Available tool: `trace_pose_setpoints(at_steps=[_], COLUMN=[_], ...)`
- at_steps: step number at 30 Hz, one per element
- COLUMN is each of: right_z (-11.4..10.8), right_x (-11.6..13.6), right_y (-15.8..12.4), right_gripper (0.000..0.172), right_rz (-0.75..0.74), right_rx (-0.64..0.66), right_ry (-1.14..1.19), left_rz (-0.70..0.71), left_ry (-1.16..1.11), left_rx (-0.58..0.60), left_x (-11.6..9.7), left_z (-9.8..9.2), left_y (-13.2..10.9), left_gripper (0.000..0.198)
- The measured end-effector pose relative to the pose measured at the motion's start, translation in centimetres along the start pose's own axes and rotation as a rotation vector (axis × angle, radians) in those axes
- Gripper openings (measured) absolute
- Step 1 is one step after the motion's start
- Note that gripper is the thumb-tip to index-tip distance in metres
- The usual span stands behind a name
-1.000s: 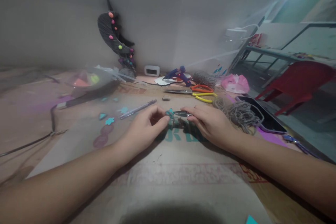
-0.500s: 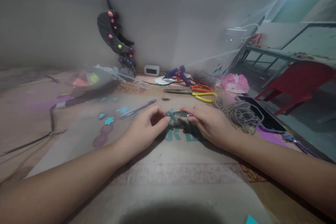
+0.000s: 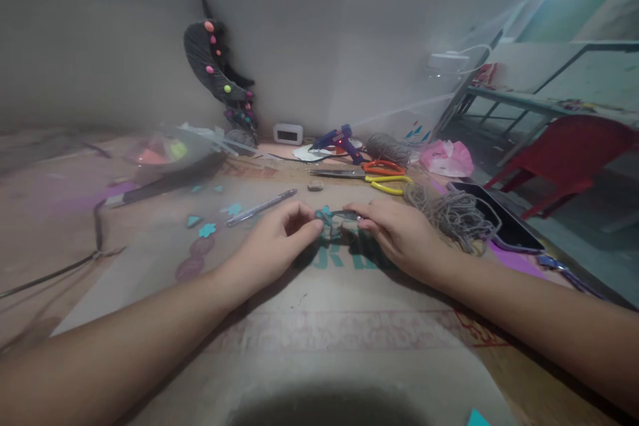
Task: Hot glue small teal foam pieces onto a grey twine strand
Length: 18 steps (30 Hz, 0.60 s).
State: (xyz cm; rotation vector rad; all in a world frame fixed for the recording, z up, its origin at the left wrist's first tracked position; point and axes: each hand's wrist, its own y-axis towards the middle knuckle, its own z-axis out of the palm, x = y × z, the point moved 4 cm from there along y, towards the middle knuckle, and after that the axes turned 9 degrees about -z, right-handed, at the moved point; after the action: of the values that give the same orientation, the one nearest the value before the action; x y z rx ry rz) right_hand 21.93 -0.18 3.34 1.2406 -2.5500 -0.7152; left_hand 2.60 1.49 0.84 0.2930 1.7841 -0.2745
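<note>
Near the middle of the table my left hand (image 3: 287, 233) pinches a small teal piece with grey yarn about it (image 3: 325, 214) between thumb and fingertips. From the other side, my right hand (image 3: 392, 229) is closed on a small pointed metal tool (image 3: 345, 214), whose tip meets the teal piece. Its handle is hidden in the fingers, so its exact kind is unclear. Left of my hands lie a clear pen (image 3: 262, 208) and teal flower cut-outs (image 3: 207, 230). A loose heap of grey yarn (image 3: 462, 216) lies just beyond my right wrist.
Behind my hands are scissors (image 3: 344, 174) with orange and yellow handles, a blue glue gun (image 3: 337, 140) and a white clock (image 3: 288, 134). A phone (image 3: 499, 219) lies at the right. A yarn-wrapped crescent with pompoms (image 3: 210, 66) hangs on the wall. A red chair (image 3: 569, 153) stands beyond.
Both hands stay almost in place. The metal tool has turned slightly, and the teal piece has shifted a little at my left fingertips.
</note>
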Motion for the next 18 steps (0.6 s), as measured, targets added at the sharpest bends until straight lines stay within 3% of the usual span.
trace_pose_setpoints(at_steps=[5,18], right_z=[0.0,-0.3], right_x=[-0.7,0.5], right_y=[-0.4,0.1], right_gripper=[0.040,0.042], right_rz=[0.099,-0.102], right_rx=[-0.054,-0.102], right_ry=[0.076,-0.163], left_rz=[-0.012,0.058], left_ry=[-0.001,0.165], left_rx=[-0.001,-0.030], left_x=[-0.1,-0.3], left_z=[0.0,-0.2], left_y=[0.0,-0.2], left_gripper=[0.018,0.015])
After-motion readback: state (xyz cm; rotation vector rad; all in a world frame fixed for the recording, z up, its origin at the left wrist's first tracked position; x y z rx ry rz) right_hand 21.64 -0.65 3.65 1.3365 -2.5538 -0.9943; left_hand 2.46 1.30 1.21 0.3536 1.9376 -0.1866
